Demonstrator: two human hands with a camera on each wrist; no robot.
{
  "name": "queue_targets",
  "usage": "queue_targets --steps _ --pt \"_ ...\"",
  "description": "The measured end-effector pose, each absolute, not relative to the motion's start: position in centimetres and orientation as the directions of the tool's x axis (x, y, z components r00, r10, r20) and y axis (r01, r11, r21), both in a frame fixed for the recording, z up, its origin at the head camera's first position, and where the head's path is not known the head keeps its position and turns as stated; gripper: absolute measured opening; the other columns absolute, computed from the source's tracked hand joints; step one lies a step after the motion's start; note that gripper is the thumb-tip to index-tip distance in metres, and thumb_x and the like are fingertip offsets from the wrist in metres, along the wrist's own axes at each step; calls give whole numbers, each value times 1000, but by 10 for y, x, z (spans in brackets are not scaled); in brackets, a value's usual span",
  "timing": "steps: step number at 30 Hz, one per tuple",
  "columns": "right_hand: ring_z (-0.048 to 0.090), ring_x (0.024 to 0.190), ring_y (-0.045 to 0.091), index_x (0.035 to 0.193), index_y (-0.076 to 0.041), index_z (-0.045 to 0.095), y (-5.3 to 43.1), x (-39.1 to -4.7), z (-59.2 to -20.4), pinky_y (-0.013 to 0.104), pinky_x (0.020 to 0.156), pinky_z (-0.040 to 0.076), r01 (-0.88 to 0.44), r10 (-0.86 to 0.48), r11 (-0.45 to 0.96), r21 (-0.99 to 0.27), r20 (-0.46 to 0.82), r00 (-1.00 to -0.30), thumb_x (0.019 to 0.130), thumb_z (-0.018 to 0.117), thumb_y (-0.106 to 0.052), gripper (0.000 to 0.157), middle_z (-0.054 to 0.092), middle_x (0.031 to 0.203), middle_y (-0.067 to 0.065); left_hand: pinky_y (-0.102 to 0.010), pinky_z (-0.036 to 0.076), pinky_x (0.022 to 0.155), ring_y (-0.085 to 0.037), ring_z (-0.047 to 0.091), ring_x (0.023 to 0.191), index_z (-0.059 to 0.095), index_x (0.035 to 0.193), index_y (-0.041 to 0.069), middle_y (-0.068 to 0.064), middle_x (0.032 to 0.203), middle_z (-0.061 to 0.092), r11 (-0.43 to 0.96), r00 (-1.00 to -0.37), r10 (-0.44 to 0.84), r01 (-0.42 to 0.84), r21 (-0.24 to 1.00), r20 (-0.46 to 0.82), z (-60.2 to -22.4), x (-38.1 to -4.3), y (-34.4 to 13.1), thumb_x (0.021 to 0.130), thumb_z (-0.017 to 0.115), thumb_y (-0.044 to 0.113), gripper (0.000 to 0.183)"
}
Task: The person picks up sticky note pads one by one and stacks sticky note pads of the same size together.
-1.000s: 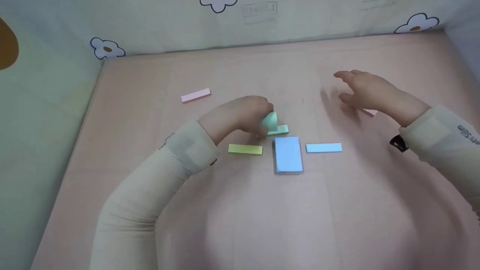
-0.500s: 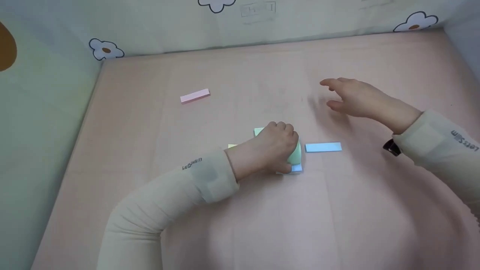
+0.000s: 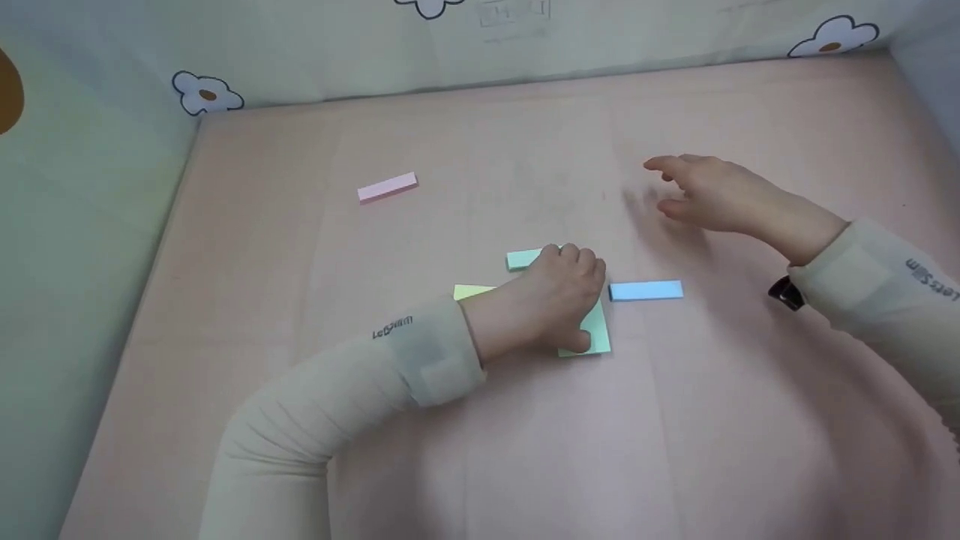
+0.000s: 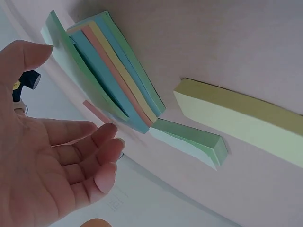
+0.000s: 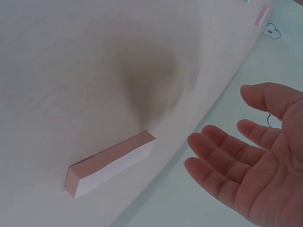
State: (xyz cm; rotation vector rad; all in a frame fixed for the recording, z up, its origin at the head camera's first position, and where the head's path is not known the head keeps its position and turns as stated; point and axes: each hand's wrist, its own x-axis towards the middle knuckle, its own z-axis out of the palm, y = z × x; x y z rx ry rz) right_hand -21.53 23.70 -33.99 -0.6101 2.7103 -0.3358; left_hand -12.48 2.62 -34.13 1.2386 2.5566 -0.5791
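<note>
Midway between our pink desk's side edges, our left hand, curled round the green pad, now covers the stack's blue top, seemingly adding a layer, while, farther off, our right hand hovers empty, fingers parted.

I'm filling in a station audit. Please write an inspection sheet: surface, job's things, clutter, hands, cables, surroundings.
Surface: pink table, flat.
Job's things: layered stack, green pad on top, slightly askew; green strip, yellow strip and blue strip around it; two pink strips farther off.
Clutter: nothing seen.
Hands: left hand holds the green pad on the stack; right hand hovers, holding nothing.
Cables: nothing seen.
Surroundings: pale walls with flower prints.
</note>
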Motion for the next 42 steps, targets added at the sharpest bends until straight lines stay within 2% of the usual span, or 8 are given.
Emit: queue_targets --steps 3,6,11,18,24,35,42 --pt "52 105 39 137 0 34 238 -216 -339 51 85 42 -356 -441 885 -301 -291 -849 87 52 -10 54 48 126 26 -32 42 82 -20 49 97 36 133 1 -7 112 50 584 -624 668 777 -234 -406 -341 -122 27 79 45 63 82" --pt "52 104 38 137 -1 33 239 -216 -339 50 85 42 -347 -434 888 -302 -303 -848 88 51 -11 54 48 126 25 -37 38 93 -26 45 111 18 143 1 -11 125 43 611 -628 643 766 -200 -439 -343 -118 28 75 46 70 100" --pt "51 106 38 138 -2 32 238 -216 -340 51 86 41 -335 -428 891 -305 -321 -845 88 50 -12 54 47 127 25 -42 31 102 -31 38 123 8 145 3 -14 134 36 656 -632 621 743 -135 -465 -349 -115 29 72 55 67 108" --pt "53 103 38 138 -1 32 238 -216 -343 51 85 43 -338 -426 894 -295 -321 -846 88 51 -13 54 49 124 26 -42 32 101 -28 39 121 6 146 4 -12 135 36 660 -627 631 743 -108 -458 -351 -118 28 76 56 58 101" --pt "52 103 38 138 -1 31 239 -217 -344 51 85 42 -327 -418 898 -295 -333 -845 88 51 -12 55 49 124 26 -39 33 100 -25 40 120 6 146 4 -11 135 37 678 -614 642 734 -34 -459 -349 -122 26 77 57 55 100" --pt "52 104 38 138 -2 32 240 -218 -344 50 85 41 -346 -441 886 -310 -329 -835 88 52 -12 55 50 122 26 -35 39 89 -25 46 106 15 144 4 -9 128 42 667 -623 671 744 -39 -402 -350 -126 20 77 60 51 93" --pt "52 102 38 138 -1 32 241 -218 -345 50 84 42 -328 -423 895 -303 -342 -839 88 51 -10 54 50 122 26 -35 39 89 -24 45 106 15 143 3 -10 127 42 667 -621 670 744 -37 -406 -350 -127 20 77 60 51 94"
